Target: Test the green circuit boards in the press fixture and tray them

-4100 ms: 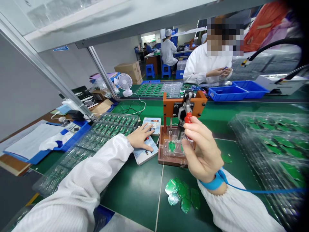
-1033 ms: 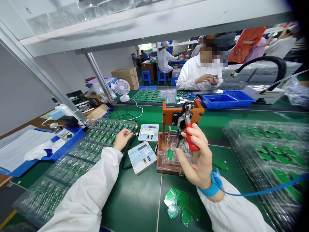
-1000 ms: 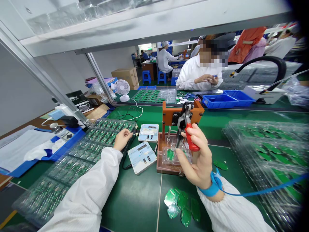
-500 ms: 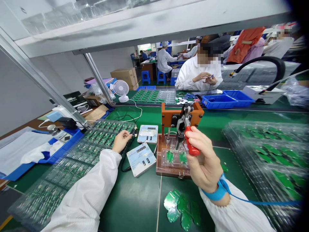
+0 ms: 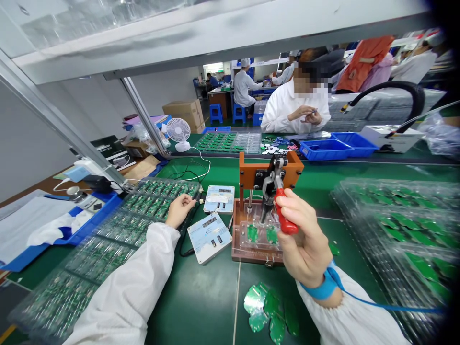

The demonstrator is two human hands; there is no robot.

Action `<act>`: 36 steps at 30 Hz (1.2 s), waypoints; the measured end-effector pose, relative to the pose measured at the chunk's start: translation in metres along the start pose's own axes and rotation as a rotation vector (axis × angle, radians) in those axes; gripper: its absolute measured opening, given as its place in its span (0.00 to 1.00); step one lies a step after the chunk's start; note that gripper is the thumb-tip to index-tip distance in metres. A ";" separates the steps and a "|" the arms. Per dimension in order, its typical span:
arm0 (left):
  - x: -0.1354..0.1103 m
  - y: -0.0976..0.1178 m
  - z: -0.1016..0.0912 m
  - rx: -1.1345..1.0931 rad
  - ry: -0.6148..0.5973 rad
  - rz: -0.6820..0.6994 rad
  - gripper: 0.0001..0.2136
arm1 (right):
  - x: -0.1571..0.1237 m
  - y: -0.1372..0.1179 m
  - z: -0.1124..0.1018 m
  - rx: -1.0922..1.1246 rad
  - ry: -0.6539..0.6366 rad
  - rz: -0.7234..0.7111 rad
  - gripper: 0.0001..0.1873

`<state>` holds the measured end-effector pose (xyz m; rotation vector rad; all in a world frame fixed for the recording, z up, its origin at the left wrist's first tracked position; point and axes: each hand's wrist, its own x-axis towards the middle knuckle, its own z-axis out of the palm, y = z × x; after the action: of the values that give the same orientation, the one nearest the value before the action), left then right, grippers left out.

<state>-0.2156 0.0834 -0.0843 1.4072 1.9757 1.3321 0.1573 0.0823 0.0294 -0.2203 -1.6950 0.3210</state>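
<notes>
My right hand (image 5: pixel 305 239) is closed round the red lever handle (image 5: pixel 284 218) of a brown test fixture (image 5: pixel 266 201). Two small green circuit boards (image 5: pixel 262 234) lie under the fixture's clear plate. My left hand (image 5: pixel 178 209) rests with curled fingers on the near corner of a clear tray of green boards (image 5: pixel 118 235); whether it pinches a board is hidden. Two pale blue meter boxes (image 5: pixel 210 235) lie between my hands. A blue wrist strap (image 5: pixel 323 285) circles my right wrist.
Several loose green boards (image 5: pixel 268 309) lie at the near edge of the green mat. Stacked clear trays (image 5: pixel 402 225) fill the right side. Blue bins (image 5: pixel 338 145), a small fan (image 5: pixel 178 132) and a co-worker in a white coat (image 5: pixel 296 108) are across the bench.
My left hand left the meter box and went to the tray of boards. My right hand has pulled the red lever down towards me and stays on it.
</notes>
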 end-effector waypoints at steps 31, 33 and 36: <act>0.000 -0.001 0.000 -0.001 0.004 -0.007 0.14 | 0.003 0.000 0.001 -0.033 0.011 -0.022 0.27; 0.000 -0.002 0.001 -0.003 0.001 -0.007 0.15 | 0.003 0.002 0.002 -0.066 0.023 -0.043 0.25; 0.001 -0.003 0.001 -0.005 0.004 -0.003 0.15 | 0.006 0.003 0.002 -0.154 0.054 -0.092 0.20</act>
<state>-0.2169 0.0843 -0.0874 1.3996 1.9753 1.3386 0.1539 0.0870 0.0334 -0.2615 -1.6721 0.1146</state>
